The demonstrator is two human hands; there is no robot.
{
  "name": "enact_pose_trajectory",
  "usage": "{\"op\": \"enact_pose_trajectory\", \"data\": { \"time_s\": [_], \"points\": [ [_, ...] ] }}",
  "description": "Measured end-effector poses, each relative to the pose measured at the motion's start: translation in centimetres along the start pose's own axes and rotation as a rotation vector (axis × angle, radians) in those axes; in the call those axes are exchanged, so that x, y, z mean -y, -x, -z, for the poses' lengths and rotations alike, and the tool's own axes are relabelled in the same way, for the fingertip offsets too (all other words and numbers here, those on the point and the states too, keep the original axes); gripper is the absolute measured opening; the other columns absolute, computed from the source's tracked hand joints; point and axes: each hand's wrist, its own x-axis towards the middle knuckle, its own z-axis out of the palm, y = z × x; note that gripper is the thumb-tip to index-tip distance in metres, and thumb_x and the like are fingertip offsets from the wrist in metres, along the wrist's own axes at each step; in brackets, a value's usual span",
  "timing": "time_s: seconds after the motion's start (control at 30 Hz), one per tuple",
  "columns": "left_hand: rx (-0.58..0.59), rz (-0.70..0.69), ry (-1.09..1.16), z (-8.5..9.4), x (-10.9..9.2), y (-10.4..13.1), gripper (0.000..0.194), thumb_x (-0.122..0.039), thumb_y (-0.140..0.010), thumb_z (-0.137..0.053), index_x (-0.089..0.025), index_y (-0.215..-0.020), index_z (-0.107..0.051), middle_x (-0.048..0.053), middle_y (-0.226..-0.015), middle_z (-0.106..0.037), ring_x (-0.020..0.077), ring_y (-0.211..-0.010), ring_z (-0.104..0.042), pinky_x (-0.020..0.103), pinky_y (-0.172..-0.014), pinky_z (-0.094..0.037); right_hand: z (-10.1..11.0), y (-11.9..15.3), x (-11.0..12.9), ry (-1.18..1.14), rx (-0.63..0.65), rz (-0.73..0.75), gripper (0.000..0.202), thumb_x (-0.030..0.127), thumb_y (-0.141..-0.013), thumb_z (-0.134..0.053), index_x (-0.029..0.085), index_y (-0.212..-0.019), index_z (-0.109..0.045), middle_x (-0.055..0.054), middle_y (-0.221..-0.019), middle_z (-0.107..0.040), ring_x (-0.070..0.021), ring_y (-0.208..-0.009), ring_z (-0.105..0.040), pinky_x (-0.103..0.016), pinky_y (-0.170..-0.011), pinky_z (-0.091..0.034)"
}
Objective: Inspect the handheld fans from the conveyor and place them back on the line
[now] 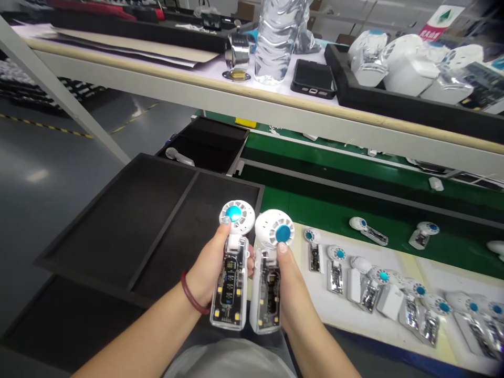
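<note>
My left hand (214, 257) is closed around a white handheld mini fan (233, 283), its thumb at the blue centre of the round head. A second handheld mini fan (268, 294) is in my right hand (289, 273), the thumb just under its blue centre. Both fans stand upright side by side, with clear bodies that show dark circuit boards and small yellow squares. The fingers behind the fans are mostly hidden. To the right, several similar fans (336, 275) lie on a white work surface (315, 299).
Black divided trays (165, 220) lie at the left. A green conveyor belt (307, 202) runs behind, carrying a few fans. On the shelf above (157, 86) are a water bottle (275, 42), a phone (314, 77), a tape roll (238, 52) and a black tray (394, 107) of fan parts.
</note>
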Motion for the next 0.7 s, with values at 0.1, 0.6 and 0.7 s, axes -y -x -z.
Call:
{"op": "enact_pose_trajectory", "data": {
  "time_s": [0.1, 0.6, 0.7],
  "points": [
    [-0.034, -0.018, -0.002, 2.0, -1.7, -0.1, 0.052, -0.058, -0.077, -0.039, -0.012, -0.067, -0.059, 0.005, -0.054, -0.058, 0.0129, -0.046, -0.054, 0.024, -0.048, -0.046, -2.4, -0.7, 0.4, -0.026, -0.016, -0.143, 0.056, 0.061, -0.075, -0.049, 0.024, -0.117, -0.048, -0.003, -0.080, -0.065, -0.0201, -0.067, -0.061, -0.032, -0.059, -0.049],
    [-0.491, -0.640, -1.213, 16.2, -15.3, -11.2, 0.027, -0.028, -0.072, -0.056, -0.015, -0.096, -0.058, 0.009, -0.097, -0.063, 0.0244, -0.097, -0.055, 0.043, -0.091, -0.036, -7.8, -17.0, -1.6, 1.494, 0.436, 0.800, 0.023, 0.012, -0.077, -0.051, 0.023, -0.098, -0.053, -0.003, -0.102, -0.062, -0.0204, -0.095, -0.051, -0.039, -0.085, -0.035],
    [-0.557, -0.658, -1.364, 16.3, -16.3, -12.4, 0.022, -0.029, -0.077, -0.053, -0.013, -0.093, -0.057, 0.008, -0.092, -0.062, 0.0207, -0.090, -0.057, 0.042, -0.086, -0.041, -10.4, -20.7, -2.0, 1.620, 0.616, 0.945, 0.023, 0.005, -0.075, -0.053, 0.024, -0.086, -0.061, 0.000, -0.094, -0.065, -0.0224, -0.098, -0.046, -0.047, -0.092, -0.024]
  ]
}}
